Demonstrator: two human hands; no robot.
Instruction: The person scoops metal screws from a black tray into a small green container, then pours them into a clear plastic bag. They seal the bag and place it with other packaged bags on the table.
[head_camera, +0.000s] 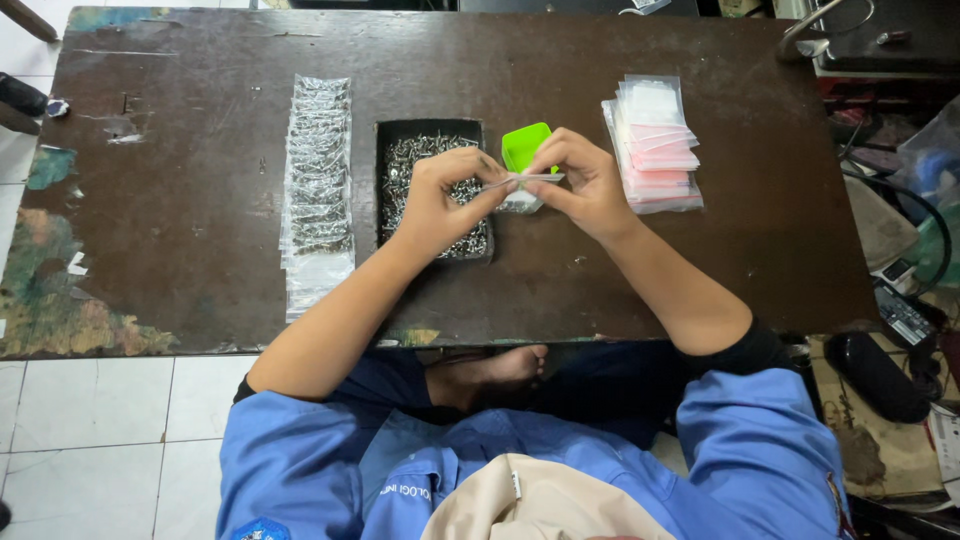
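Left hand (440, 200) & right hand (585, 180) both pinch the top edge of a small clear bag (522, 192), held btwn them just above the worktop (200, 150). Under left hand: black tray of screws (400, 160). Green scoop (524, 145) behind bag. Filled bags (318, 170) in a row at left, empty bag stack (655, 140) at right.

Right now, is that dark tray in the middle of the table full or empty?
Full: the dark tray holds a heap of small silvery metal parts, partly hidden by the left hand.

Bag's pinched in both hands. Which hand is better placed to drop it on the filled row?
Left, probably. The left hand is nearer the row of filled bags; the right hand sits by the empty bag stack.
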